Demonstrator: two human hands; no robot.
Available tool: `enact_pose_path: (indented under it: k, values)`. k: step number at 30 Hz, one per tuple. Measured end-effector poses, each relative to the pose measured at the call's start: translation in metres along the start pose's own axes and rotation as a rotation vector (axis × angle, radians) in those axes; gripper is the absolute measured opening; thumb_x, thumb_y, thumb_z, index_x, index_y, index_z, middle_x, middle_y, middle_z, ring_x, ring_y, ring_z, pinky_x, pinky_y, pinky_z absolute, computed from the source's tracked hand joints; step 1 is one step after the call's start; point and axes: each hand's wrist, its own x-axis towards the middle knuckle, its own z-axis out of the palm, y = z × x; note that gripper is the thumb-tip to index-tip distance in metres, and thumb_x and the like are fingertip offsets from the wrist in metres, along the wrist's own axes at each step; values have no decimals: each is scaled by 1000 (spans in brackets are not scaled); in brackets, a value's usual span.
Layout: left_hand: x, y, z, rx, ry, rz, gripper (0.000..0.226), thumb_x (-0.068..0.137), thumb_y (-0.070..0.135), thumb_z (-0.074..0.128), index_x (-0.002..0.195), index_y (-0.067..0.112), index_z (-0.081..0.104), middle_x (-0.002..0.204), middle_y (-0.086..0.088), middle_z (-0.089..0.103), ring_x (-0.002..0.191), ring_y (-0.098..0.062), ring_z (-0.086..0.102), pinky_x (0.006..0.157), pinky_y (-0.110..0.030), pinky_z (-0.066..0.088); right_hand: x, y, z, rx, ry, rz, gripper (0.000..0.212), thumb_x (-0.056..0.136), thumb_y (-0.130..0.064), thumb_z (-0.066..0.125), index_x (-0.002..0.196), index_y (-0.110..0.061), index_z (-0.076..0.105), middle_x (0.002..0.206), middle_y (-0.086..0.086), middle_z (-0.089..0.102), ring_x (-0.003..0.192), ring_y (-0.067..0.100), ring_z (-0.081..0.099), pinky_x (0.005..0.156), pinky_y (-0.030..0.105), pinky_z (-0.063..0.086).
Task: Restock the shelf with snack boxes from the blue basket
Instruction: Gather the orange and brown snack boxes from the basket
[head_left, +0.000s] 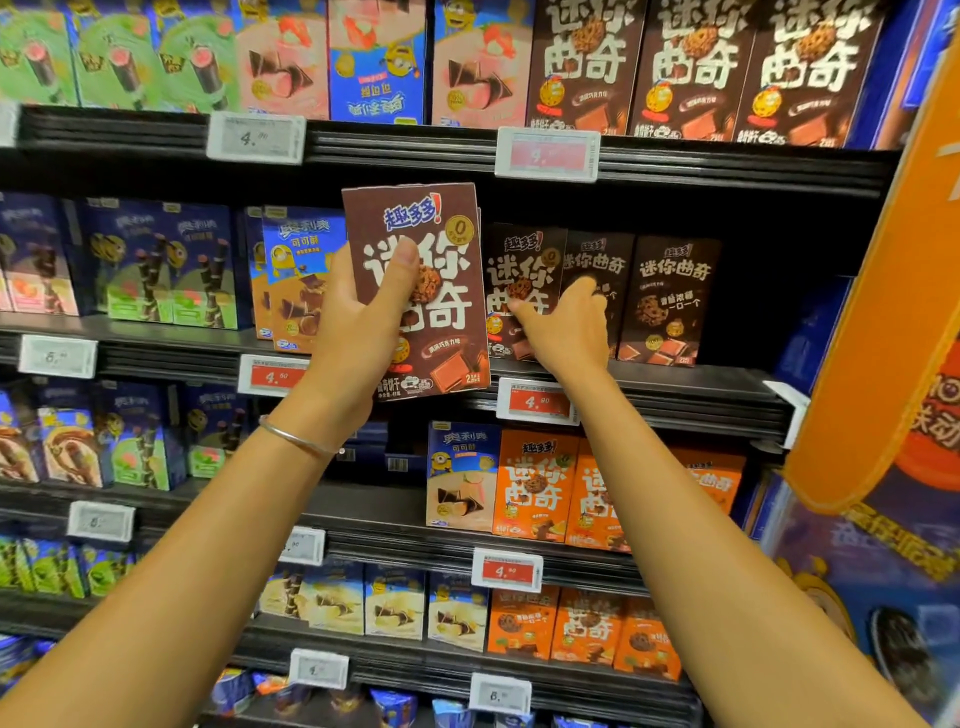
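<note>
My left hand grips a brown snack box with white characters, held upright in front of the second shelf; a second box edge shows just behind it. My right hand reaches into that shelf, its fingers on a matching brown box in a row of three. The two other brown boxes stand upright to the right. The blue basket is out of view.
Black shelves hold blue, green, pink and orange snack boxes above, left and below. Price tags line the shelf edges. An orange and blue display juts out at the right. A dark gap lies right of the brown row.
</note>
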Motion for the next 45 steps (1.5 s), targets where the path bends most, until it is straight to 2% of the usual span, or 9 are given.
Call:
enact_pose_path:
  k: [7,10,14,17,21,26,33,36,45]
  values:
    - [-1,-3,3,7,-41,3,43,102,49,63,138,28,54,126,3,75,106,-15,77,75,-26,63,-12,0,-14,-19,-7,-9,76,89,-56,65,142,-11,34,147,14,39,132,31,43,101,47,47]
    - [-2,-2,9,5,-45,-2,41,101,50,64,135,29,54,122,4,77,103,-15,78,72,-25,63,-32,-1,-35,365,-17,-107,52,93,-53,61,130,-19,51,127,4,57,111,18,61,86,38,55]
    - [-5,-3,28,-16,-70,9,37,101,49,65,133,32,55,121,6,77,102,-16,78,72,-28,64,-64,-3,-58,677,-333,-187,44,88,-54,66,120,-24,59,114,-6,67,97,6,70,70,20,57]
    - [-7,-8,46,-18,-89,14,46,101,46,66,141,28,51,123,4,75,103,-14,78,73,-28,64,-73,-2,-65,610,-299,-263,49,84,-44,77,123,-23,55,117,-8,66,96,3,70,68,21,59]
    - [-9,-13,64,-49,-136,-26,73,96,60,61,153,20,40,139,-5,67,116,-21,74,96,-45,62,-68,10,-77,509,-219,-266,47,85,-43,76,123,-22,59,123,-5,65,103,11,70,82,38,61]
    - [-4,-19,79,-66,-103,-64,60,108,59,38,152,19,44,142,-9,64,127,-28,67,109,-54,53,-58,34,-94,616,-195,-176,33,89,-35,75,117,-21,62,110,-8,71,89,1,73,62,15,56]
    - [10,-34,72,35,11,-2,55,109,19,56,157,23,29,146,-7,55,116,-20,71,68,-18,60,-17,82,-110,529,25,-3,39,93,-35,70,126,-19,58,119,-3,68,98,8,71,73,26,61]
    - [11,-34,71,29,20,-3,54,110,20,56,157,24,29,144,-6,57,115,-19,71,67,-17,60,-2,91,-99,459,82,24,41,92,-31,71,129,-18,57,120,-2,67,98,7,70,67,18,57]
    - [11,-32,68,43,3,2,46,109,20,56,149,26,35,138,-4,61,117,-20,71,71,-20,62,21,86,-60,143,163,-24,44,87,-42,74,116,-27,44,120,1,62,103,15,65,77,32,59]
